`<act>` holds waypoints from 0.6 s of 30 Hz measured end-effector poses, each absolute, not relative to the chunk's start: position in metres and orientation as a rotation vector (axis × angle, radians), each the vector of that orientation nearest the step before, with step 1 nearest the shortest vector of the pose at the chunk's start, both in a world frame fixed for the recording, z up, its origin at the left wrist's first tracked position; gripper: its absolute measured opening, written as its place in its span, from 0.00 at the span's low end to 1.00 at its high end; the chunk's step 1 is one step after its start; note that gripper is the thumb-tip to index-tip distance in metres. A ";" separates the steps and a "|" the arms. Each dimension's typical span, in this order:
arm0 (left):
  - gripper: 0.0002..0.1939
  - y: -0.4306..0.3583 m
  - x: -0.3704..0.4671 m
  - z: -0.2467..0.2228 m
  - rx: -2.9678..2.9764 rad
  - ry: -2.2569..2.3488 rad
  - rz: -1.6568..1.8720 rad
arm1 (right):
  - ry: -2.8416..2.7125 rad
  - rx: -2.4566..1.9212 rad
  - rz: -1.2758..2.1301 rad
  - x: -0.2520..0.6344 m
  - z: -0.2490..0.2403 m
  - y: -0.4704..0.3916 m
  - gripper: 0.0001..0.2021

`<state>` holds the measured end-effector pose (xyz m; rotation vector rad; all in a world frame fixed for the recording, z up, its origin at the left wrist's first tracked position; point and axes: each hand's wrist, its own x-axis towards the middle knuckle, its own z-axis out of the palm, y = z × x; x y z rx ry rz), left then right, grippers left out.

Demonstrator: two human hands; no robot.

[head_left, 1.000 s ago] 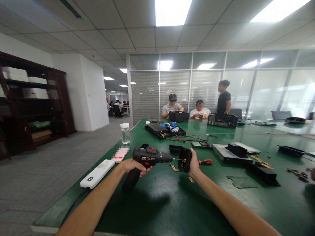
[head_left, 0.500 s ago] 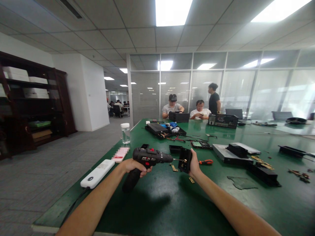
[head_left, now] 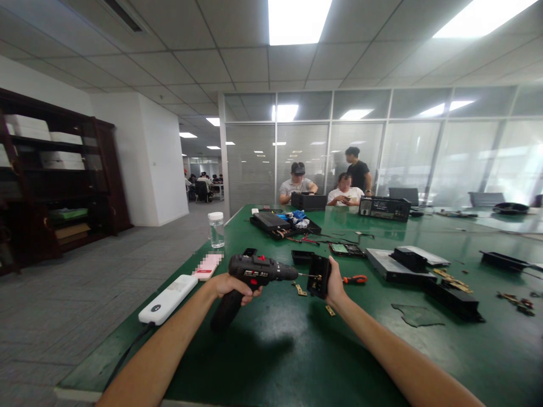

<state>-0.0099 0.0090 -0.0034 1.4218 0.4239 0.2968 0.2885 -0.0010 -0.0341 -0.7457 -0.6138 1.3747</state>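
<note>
My left hand (head_left: 237, 288) is wrapped round the grip of a black cordless drill (head_left: 254, 268), which points to the right. Its long thin bit reaches a small black plastic housing (head_left: 318, 276), where brass-coloured metal shows inside. My right hand (head_left: 335, 282) grips that housing from its right side and holds it upright above the green table (head_left: 271, 350). Behind my right hand lies a screwdriver (head_left: 355, 280) with an orange and black handle. Small brass plates (head_left: 301, 290) rest on the table below the bit. Whether the bit sits in a screw is too small to tell.
A white power strip (head_left: 168, 299), a pink box (head_left: 207, 266) and a lidded clear jar (head_left: 216, 230) line the left edge. Opened black equipment (head_left: 271, 221) with cables lies further back. Grey and black casings (head_left: 396, 265) and a glass shard (head_left: 417, 315) are on the right. Several people are beyond.
Both hands, the drill and the housing hold nearly the same place. In the background, the standing person in black has moved left, behind a seated person.
</note>
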 end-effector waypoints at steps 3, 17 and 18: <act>0.19 0.009 -0.010 -0.003 1.423 0.415 0.302 | -0.599 -0.750 1.372 0.288 -0.033 -0.002 0.20; 0.19 0.010 -0.010 -0.004 1.416 0.398 0.291 | -0.601 -0.762 1.363 0.290 -0.036 0.001 0.19; 0.19 0.010 -0.010 -0.005 1.416 0.398 0.293 | -0.599 -0.760 1.366 0.290 -0.036 0.001 0.20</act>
